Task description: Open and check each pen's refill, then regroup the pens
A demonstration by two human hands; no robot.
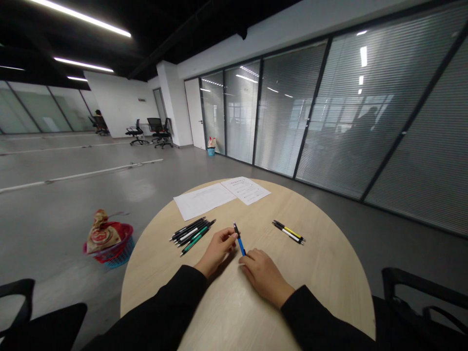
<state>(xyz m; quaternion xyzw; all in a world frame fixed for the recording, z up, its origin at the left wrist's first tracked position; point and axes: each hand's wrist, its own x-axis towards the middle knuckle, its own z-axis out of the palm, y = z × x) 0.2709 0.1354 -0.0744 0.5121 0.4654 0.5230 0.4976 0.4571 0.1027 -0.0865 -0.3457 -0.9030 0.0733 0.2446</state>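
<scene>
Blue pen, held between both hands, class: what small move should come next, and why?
Probably let the right hand release and the left hand lay the blue pen beside the pen cluster: both hands pinch it, tilted, over the table, and the cluster lies just beyond the left hand.

Nothing here is coming through clearly enough to read. The printed sheet lying at the far edge of the bench is showing a heading and lines of print, all too small to make out. The paper bag in the basket on the floor is showing a round red logo with blurred lettering. Any marking on the blue pen is too small to tell.
</scene>
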